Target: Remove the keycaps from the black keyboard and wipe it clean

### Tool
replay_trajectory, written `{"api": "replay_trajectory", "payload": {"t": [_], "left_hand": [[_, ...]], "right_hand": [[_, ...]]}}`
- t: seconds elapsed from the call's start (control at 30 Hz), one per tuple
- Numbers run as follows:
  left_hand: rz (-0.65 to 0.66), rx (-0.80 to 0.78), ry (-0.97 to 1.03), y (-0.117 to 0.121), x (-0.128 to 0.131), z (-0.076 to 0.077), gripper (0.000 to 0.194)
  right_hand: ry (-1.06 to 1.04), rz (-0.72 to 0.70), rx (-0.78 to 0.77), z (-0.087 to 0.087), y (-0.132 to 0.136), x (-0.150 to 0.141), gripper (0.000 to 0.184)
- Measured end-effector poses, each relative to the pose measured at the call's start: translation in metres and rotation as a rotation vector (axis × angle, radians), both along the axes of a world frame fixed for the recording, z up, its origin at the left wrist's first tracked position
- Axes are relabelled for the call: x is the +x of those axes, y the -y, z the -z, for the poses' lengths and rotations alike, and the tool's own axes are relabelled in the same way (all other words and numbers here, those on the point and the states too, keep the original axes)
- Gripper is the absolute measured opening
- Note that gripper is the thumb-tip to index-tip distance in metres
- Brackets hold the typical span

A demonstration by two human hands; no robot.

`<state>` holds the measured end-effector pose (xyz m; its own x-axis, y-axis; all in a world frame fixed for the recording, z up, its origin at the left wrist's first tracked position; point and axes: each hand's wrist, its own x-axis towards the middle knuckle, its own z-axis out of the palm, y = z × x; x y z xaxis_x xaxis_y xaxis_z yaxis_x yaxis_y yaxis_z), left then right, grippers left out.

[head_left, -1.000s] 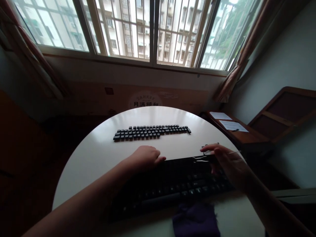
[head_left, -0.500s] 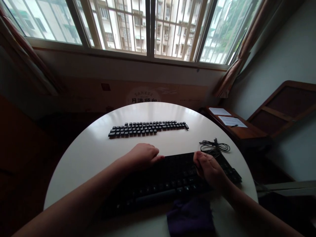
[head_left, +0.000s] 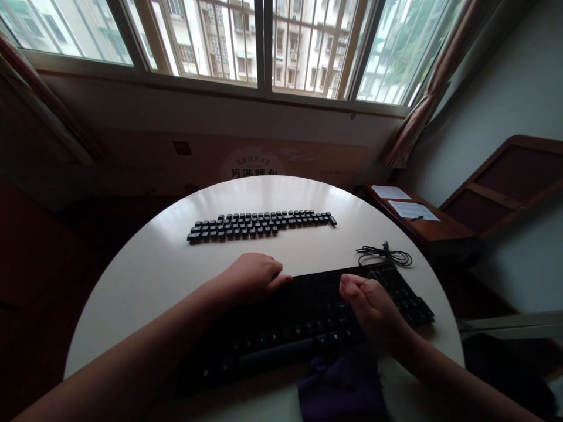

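A black keyboard (head_left: 285, 351) lies slanted on the white round table, with part of its upper area bare of keycaps. My left hand (head_left: 253, 275) is closed over its far edge, the thumb pointing right along it; the fingertips are hidden. Above the keyboard's right half, my right hand (head_left: 363, 299) is closed in a pinch. A thin wire loop (head_left: 376, 275) sticks out of that fist, perhaps a keycap puller; its grip is hidden. Farther back, removed black keycaps (head_left: 259, 225) stand in several rows. A purple cloth (head_left: 341, 390) lies at the keyboard's near side.
The keyboard's coiled cable (head_left: 387, 255) lies at the right on the white table (head_left: 145, 264). Beyond the table's right edge stands a wooden desk or chair (head_left: 444, 231) bearing paper sheets (head_left: 413, 211) and a pen (head_left: 417, 218). A barred window runs along the back.
My right hand has shifted slightly left and down over the keyboard, still pinched. My left hand stays at the far edge. The whole view has tilted a little.
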<state>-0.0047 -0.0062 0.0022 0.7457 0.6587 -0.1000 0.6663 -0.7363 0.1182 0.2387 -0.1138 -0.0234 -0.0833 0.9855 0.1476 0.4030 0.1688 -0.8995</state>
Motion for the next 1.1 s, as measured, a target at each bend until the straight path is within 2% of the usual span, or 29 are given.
{"api": "replay_trajectory", "payload": {"t": [0.2,0.27,0.37,0.53,0.6,0.7,0.8,0.9,1.0,1.1], "left_hand": [[-0.018,-0.017,0.009,0.000,-0.001,0.001,0.050],[-0.020,-0.025,0.007,-0.001,0.000,0.001,0.050],[-0.019,-0.025,0.008,-0.001,0.000,0.000,0.050],[-0.027,-0.039,0.005,0.001,0.002,-0.002,0.052],[-0.030,-0.037,-0.001,0.001,0.002,-0.003,0.052],[-0.025,-0.032,0.003,0.001,0.002,-0.004,0.050],[0.007,0.001,0.081,0.002,0.000,-0.007,0.044],[0.056,0.033,0.225,0.009,0.000,-0.014,0.040],[0.117,-0.040,0.382,0.019,0.002,-0.024,0.038],[0.165,-0.173,0.514,0.024,0.001,-0.028,0.036]], "right_hand": [[0.170,-0.069,0.144,0.001,0.007,0.000,0.044],[0.147,-0.062,0.166,0.005,0.008,0.000,0.044],[-0.026,0.033,0.099,0.011,0.006,0.002,0.045],[-0.488,0.218,-0.040,0.012,0.001,0.004,0.045],[-0.604,0.233,-0.052,0.010,-0.001,0.004,0.045],[-0.670,0.195,-0.051,0.008,-0.002,0.003,0.044],[-0.617,0.121,0.008,0.004,-0.002,0.004,0.042],[-0.461,-0.003,0.062,-0.011,-0.003,0.005,0.042],[-0.182,-0.212,0.146,-0.039,-0.008,0.003,0.040],[0.066,-0.423,0.300,-0.072,-0.018,-0.007,0.032]]}}
